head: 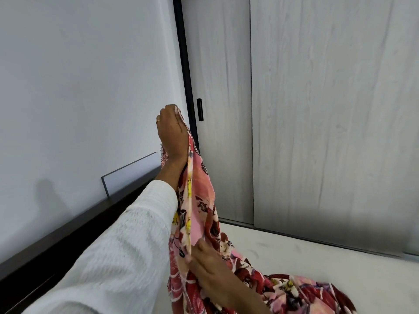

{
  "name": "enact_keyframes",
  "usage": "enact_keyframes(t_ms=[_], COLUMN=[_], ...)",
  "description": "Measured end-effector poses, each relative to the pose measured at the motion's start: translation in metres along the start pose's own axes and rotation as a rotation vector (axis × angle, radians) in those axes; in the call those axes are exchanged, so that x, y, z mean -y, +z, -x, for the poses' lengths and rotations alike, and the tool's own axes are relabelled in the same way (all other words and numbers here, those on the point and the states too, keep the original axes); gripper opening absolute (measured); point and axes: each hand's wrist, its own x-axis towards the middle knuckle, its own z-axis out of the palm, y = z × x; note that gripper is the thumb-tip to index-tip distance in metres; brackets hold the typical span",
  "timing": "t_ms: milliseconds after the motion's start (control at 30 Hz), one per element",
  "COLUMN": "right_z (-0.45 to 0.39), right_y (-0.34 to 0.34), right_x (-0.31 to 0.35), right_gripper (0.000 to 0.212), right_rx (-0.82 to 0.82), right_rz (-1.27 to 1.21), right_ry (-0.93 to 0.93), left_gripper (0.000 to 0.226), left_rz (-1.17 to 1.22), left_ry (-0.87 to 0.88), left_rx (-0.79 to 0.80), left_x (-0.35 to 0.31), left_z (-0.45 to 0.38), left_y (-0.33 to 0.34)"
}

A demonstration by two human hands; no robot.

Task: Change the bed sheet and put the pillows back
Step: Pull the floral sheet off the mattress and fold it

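Head view. The left hand (171,130), raised on an arm in a white textured sleeve (118,252), is closed in a pinch on the top edge of a pink, red and white floral-printed cotton bed sheet (199,200). The right hand (212,266) is lower and blurred, pressed to the cloth with its fingers curled about a hanging fold; how firmly it grips cannot be told. The sheet hangs in a narrow gathered column between the two hands, and its lower part lies bunched on the bare white mattress (306,252), near the grey wood-grain sliding wardrobe doors (328,109). A dark wooden bed frame (68,227) runs along the white wall (79,75) at left. Judged from its drape, the cloth is light, limp and not slippery; it will not hold a shape and should be taken at a hem or corner, with the hands spread apart to open it. No pillows show, and no container is visible.
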Motion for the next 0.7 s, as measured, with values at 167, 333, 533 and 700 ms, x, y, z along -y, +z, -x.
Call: enact_keyframes(t_ms=[167, 333, 533, 700], right_z=[-0.001, -0.001, -0.011, -0.022], right_y=[0.018, 0.019, 0.021, 0.011], right_x=[-0.019, -0.05, -0.077, -0.083], right_gripper=[0.028, 0.017, 0.011, 0.017], right_rx=[-0.127, -0.45, -0.553, -0.366], right_rz=[0.006, 0.096, 0.217, 0.243], right_ry=[0.119, 0.249, 0.281, 0.232], left_gripper=[0.04, 0.043, 0.047, 0.034], left_rz=[-0.015, 0.008, 0.024, 0.02], left_ry=[0.008, -0.007, -0.038, -0.084], left_rx=[-0.021, -0.017, -0.015, 0.006], left_x=[-0.003, -0.004, -0.007, -0.009], left_z=[0.0, 0.0, 0.002, 0.002], left_y=[0.004, 0.0, -0.002, -0.005])
